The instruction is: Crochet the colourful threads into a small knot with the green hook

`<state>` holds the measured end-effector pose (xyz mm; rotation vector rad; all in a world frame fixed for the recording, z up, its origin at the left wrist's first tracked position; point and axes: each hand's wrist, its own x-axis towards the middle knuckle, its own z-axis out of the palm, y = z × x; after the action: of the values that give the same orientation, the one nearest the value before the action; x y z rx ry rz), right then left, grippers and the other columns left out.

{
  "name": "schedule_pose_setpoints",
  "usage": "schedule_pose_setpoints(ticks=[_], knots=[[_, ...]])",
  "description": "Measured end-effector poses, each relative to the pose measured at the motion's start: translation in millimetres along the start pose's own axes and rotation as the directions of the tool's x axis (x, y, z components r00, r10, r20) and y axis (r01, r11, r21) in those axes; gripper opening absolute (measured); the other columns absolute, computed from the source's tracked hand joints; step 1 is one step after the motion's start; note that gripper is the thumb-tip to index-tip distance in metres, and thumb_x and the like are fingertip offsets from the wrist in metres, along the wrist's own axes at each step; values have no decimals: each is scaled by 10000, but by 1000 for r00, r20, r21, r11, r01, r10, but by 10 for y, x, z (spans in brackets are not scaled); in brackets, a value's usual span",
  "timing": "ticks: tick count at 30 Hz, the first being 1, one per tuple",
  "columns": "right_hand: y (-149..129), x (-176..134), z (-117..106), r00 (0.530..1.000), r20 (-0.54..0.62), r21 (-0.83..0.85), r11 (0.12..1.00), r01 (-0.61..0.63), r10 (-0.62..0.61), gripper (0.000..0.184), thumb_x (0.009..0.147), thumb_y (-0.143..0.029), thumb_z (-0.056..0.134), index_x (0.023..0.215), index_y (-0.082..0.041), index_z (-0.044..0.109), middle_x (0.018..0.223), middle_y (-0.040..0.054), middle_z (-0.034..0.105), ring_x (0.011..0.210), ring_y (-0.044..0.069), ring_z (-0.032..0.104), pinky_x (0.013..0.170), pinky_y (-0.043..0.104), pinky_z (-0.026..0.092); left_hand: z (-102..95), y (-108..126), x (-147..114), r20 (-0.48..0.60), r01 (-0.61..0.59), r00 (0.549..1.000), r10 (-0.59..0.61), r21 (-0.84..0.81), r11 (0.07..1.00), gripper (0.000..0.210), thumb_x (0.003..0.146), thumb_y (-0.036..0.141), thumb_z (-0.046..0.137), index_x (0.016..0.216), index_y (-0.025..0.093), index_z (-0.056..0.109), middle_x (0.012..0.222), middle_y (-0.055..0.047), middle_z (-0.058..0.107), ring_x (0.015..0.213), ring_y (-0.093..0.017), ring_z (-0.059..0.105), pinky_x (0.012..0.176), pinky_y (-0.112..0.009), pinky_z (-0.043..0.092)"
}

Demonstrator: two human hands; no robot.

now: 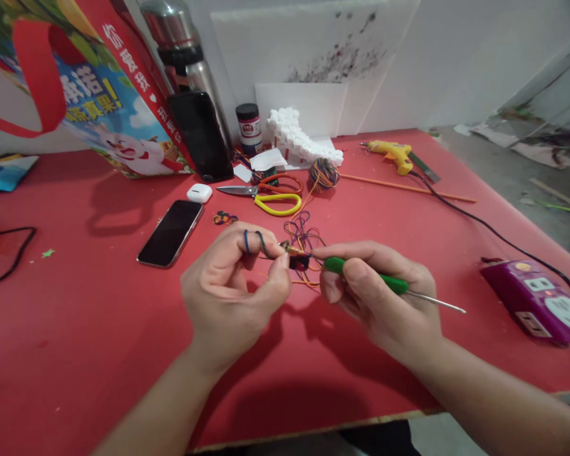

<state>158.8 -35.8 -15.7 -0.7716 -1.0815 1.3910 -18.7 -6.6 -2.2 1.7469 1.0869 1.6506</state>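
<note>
My left hand (240, 288) pinches a small dark multicoloured crochet piece (299, 261) between thumb and index finger. Yarn (247, 242) is wound around its index finger. My right hand (384, 297) is closed around the green handle of a crochet hook (394, 283). One metal end of the hook sticks out to the right, and its other end meets the crochet piece. Loose coils of thin multicoloured yarn (304, 231) lie behind the hands, near a yarn ball (323, 175). A small crocheted bit (225, 218) rests behind my left hand.
Scissors (275, 195), a phone (171, 233), a white earbud case (199, 192) and an upright black phone (202, 136) are on the red table (99, 342). A yellow glue gun (392, 155), its cord and a purple box (536, 301) stand right. A gift bag (123, 114) and steel flask (171, 25) stand back left.
</note>
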Motion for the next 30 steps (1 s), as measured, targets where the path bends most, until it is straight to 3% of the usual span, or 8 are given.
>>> schedule_pose_setpoints(ticks=[5,19,30], knots=[[-27,20,-24,999,-12,22,999,-40,40,153,1024,-388,771,1082,-302,884,708,-1,706,562,74,537,504,197,424,-24,-25,34,54,50,998,-44,-114,992,209,810,8,721,814,212,677,810,6,661,736,-109,634,666,-242,531],[-71,64,-33,997,-44,28,998,-55,56,158,978,-383,814,1004,-250,894,647,13,668,526,104,516,456,228,410,-40,-59,21,78,184,982,-171,-214,959,209,839,27,742,807,230,703,804,-2,646,761,-131,647,723,-260,591],[-95,84,-23,996,-54,28,997,-72,74,199,948,-423,834,968,-230,879,604,7,624,513,113,485,441,252,367,-19,-42,54,68,308,951,-302,-287,907,195,732,28,752,734,217,707,766,1,677,721,-118,646,667,-225,579]])
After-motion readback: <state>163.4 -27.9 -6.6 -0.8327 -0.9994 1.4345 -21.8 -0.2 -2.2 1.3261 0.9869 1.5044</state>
